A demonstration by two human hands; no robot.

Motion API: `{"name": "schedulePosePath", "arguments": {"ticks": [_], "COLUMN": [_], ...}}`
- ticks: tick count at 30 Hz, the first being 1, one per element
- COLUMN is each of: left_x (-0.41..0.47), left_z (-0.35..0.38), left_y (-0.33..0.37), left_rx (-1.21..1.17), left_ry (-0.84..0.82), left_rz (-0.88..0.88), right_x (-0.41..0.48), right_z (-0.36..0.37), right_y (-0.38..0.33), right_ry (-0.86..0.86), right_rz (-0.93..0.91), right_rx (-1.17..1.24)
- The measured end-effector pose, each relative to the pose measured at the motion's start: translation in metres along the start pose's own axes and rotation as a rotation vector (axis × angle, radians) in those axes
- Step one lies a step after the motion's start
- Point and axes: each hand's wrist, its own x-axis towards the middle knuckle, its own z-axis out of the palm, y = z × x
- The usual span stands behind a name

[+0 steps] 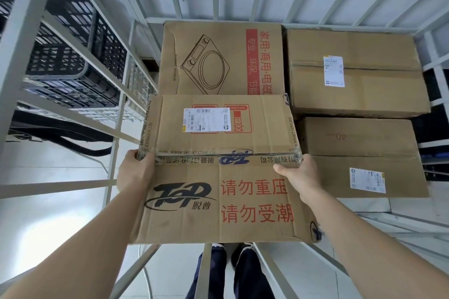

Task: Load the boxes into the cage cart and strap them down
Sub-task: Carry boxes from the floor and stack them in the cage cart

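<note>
Gripping the TOP-branded carton (218, 189) by its two upper corners only, the left hand (132, 172) and right hand (301, 177) each curl fingers over the edge w/ thumbs on the near face. The carton hangs at the front-left of the cage cart (56, 187), just in front of the induction-cooker box (218, 56) and beside the near labelled box (364, 158). Risks, as I judge: the worn, creased cardboard could slip or tear at the corners, the lower edge may snag a cart bar, and the right fingers could get pinched vs the neighbouring box. Hidden: the carton's underside and the cart floor below, so can't tell if it rests on anything. Fingertips sit behind the edge, no strap is in view, and the dark hose-like thing (60, 138) outside the bars is unclear.
</note>
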Motion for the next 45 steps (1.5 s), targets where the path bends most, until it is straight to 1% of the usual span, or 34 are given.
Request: {"name": "schedulePosePath", "arguments": {"ticks": [6, 10, 15, 21, 24, 29, 33, 38, 45], "left_x": [-0.012, -0.024, -0.050, -0.090, -0.101, -0.141, -0.171, -0.209, -0.224], "left_z": [-0.017, -0.034, -0.047, -0.039, -0.018, 0.031, 0.082, 0.130, 0.173], "left_y": [0.026, 0.054, 0.089, 0.140, 0.161, 0.194, 0.218, 0.257, 0.311], "left_rx": [0.048, 0.069, 0.049, -0.013, -0.028, -0.051, -0.086, -0.142, -0.205], "left_ry": [0.020, -0.017, -0.021, -0.048, -0.065, -0.088, -0.107, -0.081, -0.166], "left_rz": [0.024, 0.042, 0.096, 0.198, 0.232, 0.236, 0.202, 0.190, 0.205], "right_x": [-0.010, -0.022, -0.045, -0.052, -0.043, -0.011, 0.030, 0.077, 0.120], "right_z": [-0.029, -0.064, -0.107, -0.159, -0.186, -0.246, -0.299, -0.352, -0.404], "right_y": [-0.021, -0.043, -0.056, -0.043, -0.035, -0.020, -0.006, -0.001, -0.004], "right_ry": [-0.019, -0.003, 0.051, 0.141, 0.162, 0.171, 0.186, 0.188, 0.232], "right_rz": [0.002, 0.006, -0.016, -0.039, -0.022, -0.022, -0.051, -0.087, -0.076], "right_rx": [0.015, 0.005, 0.060, 0.140, 0.186, 0.218, 0.169, 0.126, 0.125]}}
